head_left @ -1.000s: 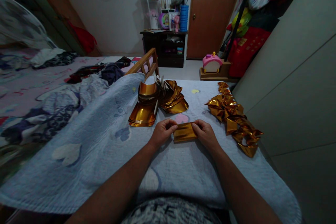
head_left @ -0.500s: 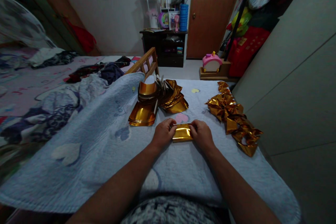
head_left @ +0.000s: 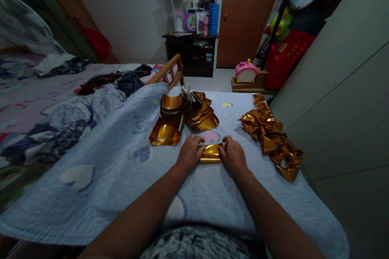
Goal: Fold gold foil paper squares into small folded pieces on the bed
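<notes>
A sheet of gold foil paper (head_left: 211,153), folded or rolled into a narrow strip, lies on the blue quilted cover in front of me. At its left end, my left hand (head_left: 191,151) has the thumb on the paper and the index finger lifted and curled over it. My right hand (head_left: 233,153) holds the other end the same way, thumb pressed on the foil. Beyond my hands, fanned stacks of gold foil paper (head_left: 166,130) rest on the cover. Folded gold foil pieces (head_left: 264,129) form a crumpled row along the right side.
The blue quilted cover (head_left: 121,194) drapes over the surface and slopes down at the left. A wooden rail (head_left: 165,71) stands behind the paper stacks. A pale cabinet (head_left: 343,101) borders the right. Farther off are a pink toy (head_left: 246,72) and a dark low cabinet (head_left: 190,56).
My index fingers have lifted a little off the far edge of the foil paper, while my thumbs stay on it. The strip looks slightly narrower, its near edge rolled or folded.
</notes>
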Demonstrator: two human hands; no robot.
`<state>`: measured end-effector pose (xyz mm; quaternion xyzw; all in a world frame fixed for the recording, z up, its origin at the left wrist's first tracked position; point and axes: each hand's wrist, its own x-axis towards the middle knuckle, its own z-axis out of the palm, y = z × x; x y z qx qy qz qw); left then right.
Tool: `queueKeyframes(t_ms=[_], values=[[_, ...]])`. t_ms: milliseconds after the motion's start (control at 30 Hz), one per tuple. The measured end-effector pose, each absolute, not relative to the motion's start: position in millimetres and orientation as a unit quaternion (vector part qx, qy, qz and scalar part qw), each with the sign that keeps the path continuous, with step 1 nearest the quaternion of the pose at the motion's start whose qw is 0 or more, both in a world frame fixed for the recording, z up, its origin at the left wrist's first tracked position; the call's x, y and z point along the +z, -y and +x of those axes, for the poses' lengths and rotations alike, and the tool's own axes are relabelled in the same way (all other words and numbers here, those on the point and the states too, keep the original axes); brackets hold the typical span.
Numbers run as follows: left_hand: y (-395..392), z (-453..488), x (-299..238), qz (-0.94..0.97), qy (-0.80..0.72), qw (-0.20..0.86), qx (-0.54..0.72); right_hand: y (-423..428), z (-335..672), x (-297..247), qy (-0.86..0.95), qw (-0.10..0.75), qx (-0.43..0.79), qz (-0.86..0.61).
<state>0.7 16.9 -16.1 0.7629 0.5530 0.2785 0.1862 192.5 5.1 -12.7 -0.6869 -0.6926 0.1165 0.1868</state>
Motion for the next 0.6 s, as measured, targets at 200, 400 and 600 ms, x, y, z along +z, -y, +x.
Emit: queueKeyframes(t_ms=[200, 400, 600], values=[[-17.4, -1.9, -17.8, 0.766, -0.545, 0.193, 0.28, -5.0, 192.6, -11.6, 0.691, 0.185, 0.125, -0.687], [-15.8, -2.4, -18.0, 0.77, -0.539, 0.193, 0.282, -5.0, 191.9, -7.9, 0.686, 0.174, 0.134, -0.694], [-15.9, -3.5, -17.9, 0.773, -0.535, 0.191, 0.282, -4.8, 191.7, -7.4, 0.683, 0.177, 0.142, -0.694]])
